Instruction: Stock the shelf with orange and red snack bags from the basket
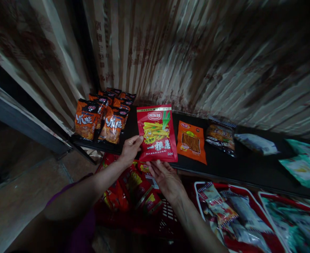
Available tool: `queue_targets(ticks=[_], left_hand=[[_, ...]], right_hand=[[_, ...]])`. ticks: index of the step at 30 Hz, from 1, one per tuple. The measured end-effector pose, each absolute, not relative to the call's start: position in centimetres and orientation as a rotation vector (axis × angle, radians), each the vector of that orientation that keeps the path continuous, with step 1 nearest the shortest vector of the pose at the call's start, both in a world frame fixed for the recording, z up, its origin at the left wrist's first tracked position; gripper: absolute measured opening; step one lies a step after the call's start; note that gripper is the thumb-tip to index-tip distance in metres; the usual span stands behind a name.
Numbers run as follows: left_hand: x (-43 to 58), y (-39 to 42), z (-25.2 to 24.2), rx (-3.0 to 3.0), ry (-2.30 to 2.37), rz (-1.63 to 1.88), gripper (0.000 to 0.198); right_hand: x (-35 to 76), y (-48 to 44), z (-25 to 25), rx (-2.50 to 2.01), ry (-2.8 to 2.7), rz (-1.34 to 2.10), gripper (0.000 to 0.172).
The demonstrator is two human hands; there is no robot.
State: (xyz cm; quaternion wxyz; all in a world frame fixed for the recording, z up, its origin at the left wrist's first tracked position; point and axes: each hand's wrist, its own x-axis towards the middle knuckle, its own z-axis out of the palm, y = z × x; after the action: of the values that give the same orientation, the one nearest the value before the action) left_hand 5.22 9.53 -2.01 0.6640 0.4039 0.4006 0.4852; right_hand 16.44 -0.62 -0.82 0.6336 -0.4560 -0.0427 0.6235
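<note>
A red snack packet (157, 133) with yellow sticks printed on it is held up over the black shelf (239, 165). My left hand (130, 149) pinches its left edge, fingers closed on it. My right hand (165, 177) grips its bottom edge from below. To the packet's left stand several orange snack bags (100, 117) in rows. An orange flat packet (192, 141) lies on the shelf just to its right.
Further right on the shelf lie a dark clear-front packet (220, 135), a pale packet (256, 143) and green packets (302, 163). Below the shelf are red baskets (202, 189) full of snack packets, with more red packets (130, 191) under my hands. A patterned curtain (197, 52) hangs behind.
</note>
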Motion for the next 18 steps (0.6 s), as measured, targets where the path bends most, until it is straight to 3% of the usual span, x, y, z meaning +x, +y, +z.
queue_targets(ticks=[18], left_hand=[[5.2, 9.3, -2.2, 0.851, 0.837, 1.104, 0.029]], right_hand=[[14.3, -0.9, -1.0, -1.079, -0.204, 1.300, 0.029]])
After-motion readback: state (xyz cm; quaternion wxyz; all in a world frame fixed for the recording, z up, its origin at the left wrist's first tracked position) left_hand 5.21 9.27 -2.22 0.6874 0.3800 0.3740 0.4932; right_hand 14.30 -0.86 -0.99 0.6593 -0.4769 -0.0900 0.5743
